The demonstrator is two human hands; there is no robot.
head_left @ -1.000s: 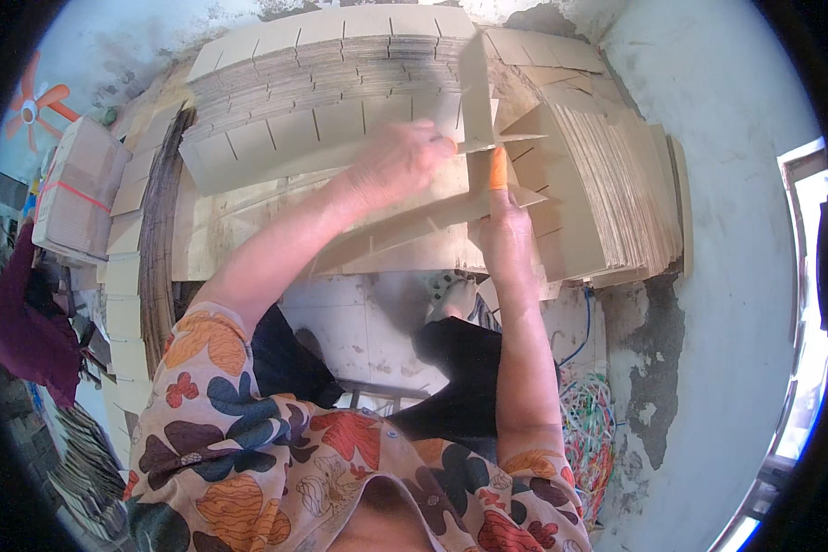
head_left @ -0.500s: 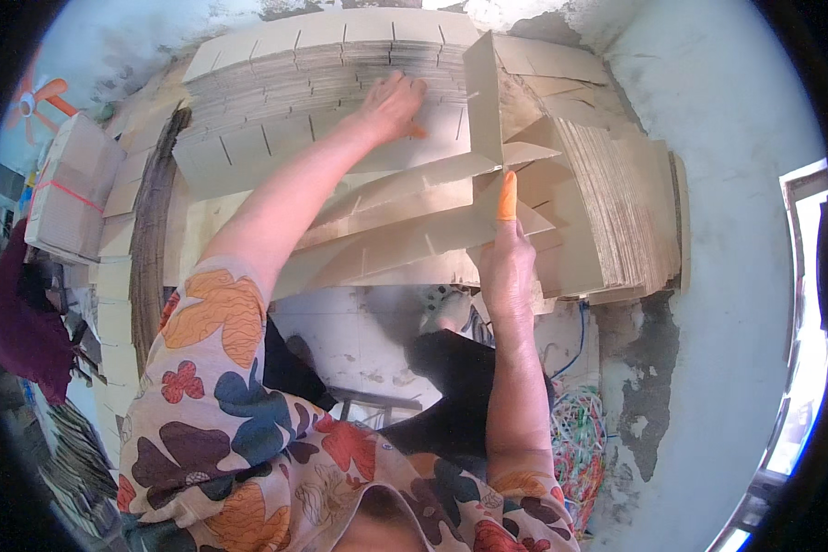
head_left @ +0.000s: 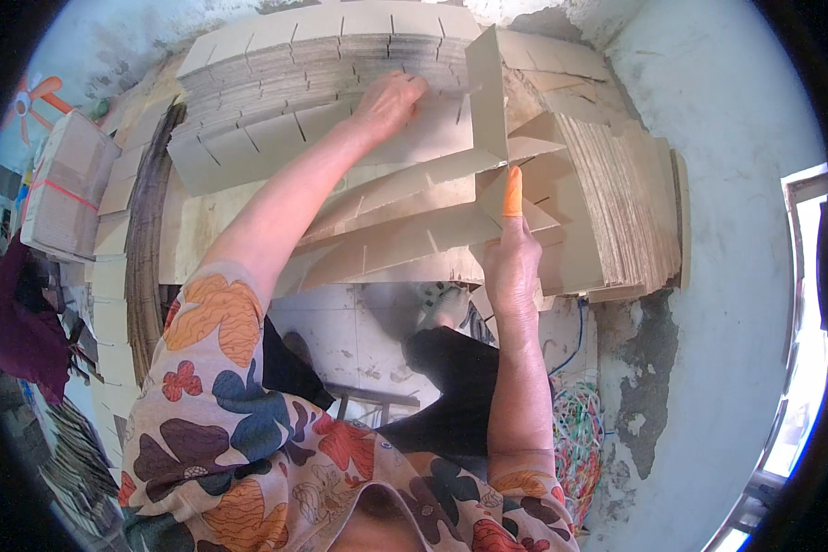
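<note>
My left hand [head_left: 391, 109] is at the stack of slotted cardboard strips [head_left: 276, 74] at the far side, fingers curled against its near face; what they grip, if anything, is hidden. A thumb or finger of my right hand [head_left: 513, 262], capped by an orange finger cot [head_left: 513, 193], presses the joint of a partly assembled cardboard divider [head_left: 405, 247]. The other right fingers are tucked around its lower panel. Two long strips of this divider spread leftward, and one cross strip [head_left: 488, 97] stands upright, running away from me.
Right of the divider leans a row of cardboard sheets [head_left: 616, 202] against the wall side. A tied white carton bundle [head_left: 69, 189] and an orange fan [head_left: 29, 103] are at the left. Tangled plastic straps [head_left: 575, 442] lie on the floor at lower right.
My left hand has turned slightly, and its orange-capped finger no longer shows. My right hand stays on the divider; the whole view has shifted a little.
</note>
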